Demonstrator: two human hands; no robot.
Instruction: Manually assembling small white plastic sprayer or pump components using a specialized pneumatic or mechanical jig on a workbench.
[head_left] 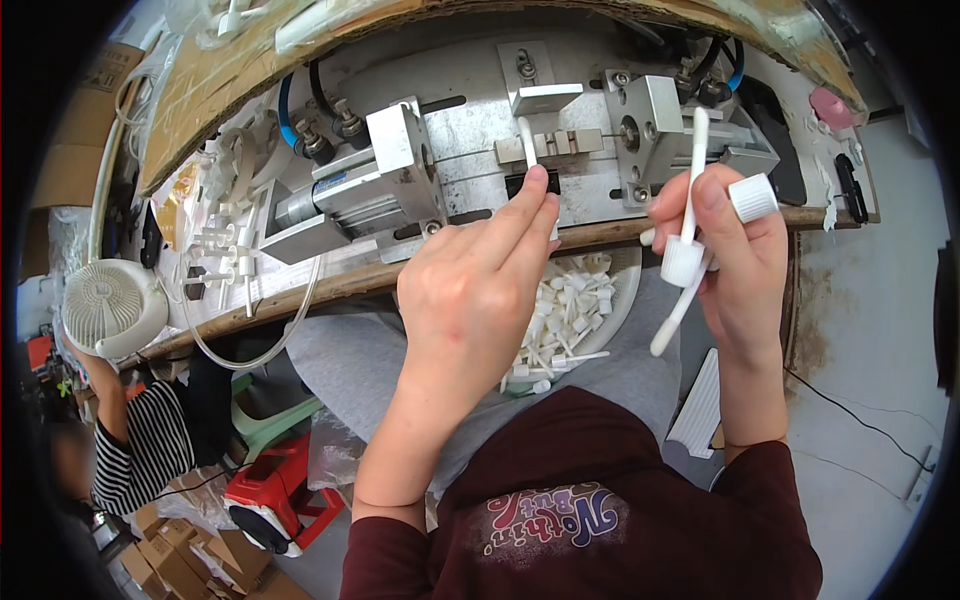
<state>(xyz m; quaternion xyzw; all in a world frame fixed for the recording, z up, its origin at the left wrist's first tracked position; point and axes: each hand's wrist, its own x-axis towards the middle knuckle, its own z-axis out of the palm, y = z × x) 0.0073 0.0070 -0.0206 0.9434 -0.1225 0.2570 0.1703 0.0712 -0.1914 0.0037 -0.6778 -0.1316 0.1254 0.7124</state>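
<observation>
l hand (470,285) w/ fingertips on wht rod (529,147) at slotted block (584,141), can't tell if gripping. r hand (742,255), rt of block, holds capped wht sticks (683,262).

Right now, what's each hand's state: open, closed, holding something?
Left hand: fingers extended to a white stick; grip cannot be told.
Right hand: closed, holding white capped sticks.

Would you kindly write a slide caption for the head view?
Left hand at a white stick by a metal fixture; right hand holding white sticks and caps.
</observation>
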